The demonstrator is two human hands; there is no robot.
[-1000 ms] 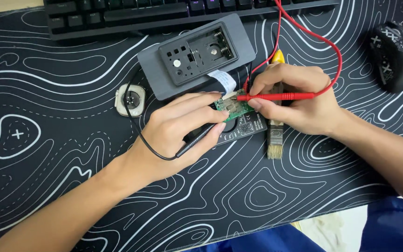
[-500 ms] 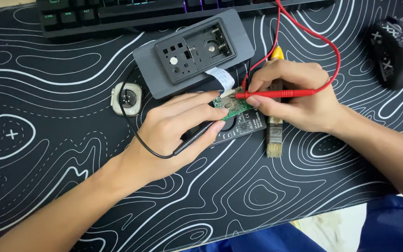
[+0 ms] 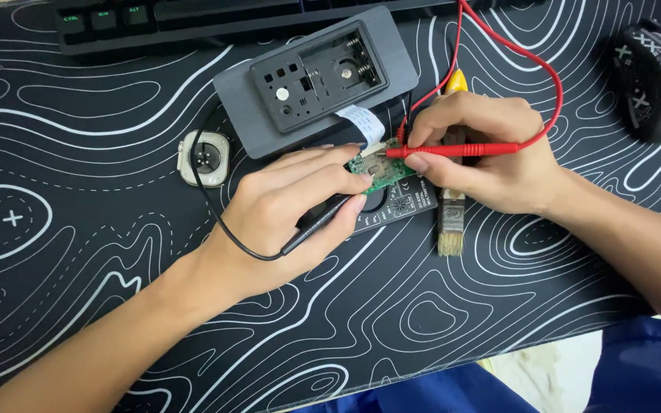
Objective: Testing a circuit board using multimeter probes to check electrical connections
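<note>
Green circuit board (image 3: 380, 170), small and rectangular, lies near the middle of the bench on top of a black multimeter (image 3: 395, 205), with a white flat ribbon cable (image 3: 364, 122) running from it up to a grey plastic device housing (image 3: 315, 80) that lies opened, its battery bay bare.

Going from the left edge of the black mat with white contour lines (image 3: 78, 229): a small square cream-coloured watch body (image 3: 205, 157) lies face down beside the housing. Next, the left hand (image 3: 288, 210) is closed around a black probe (image 3: 323, 222), its thin black lead looping back past the wrist; the fingertips press by the board's left edge. The right hand (image 3: 483, 157) pinches a red probe (image 3: 453, 150) between thumb and forefinger, its tip on the board's upper right, the red lead (image 3: 529, 69) arcing toward the bench's far edge. Under that hand lies a small brush with pale bristles (image 3: 450, 229). A dark keyboard (image 3: 193, 19) runs along the far edge, and a black mouse (image 3: 652, 76) sits near the far right corner.

By my judgement the opening-up is done and probing is under way: both tips are on the board, the housing is not yet reassembled, and the meter's face is too covered to read.
</note>
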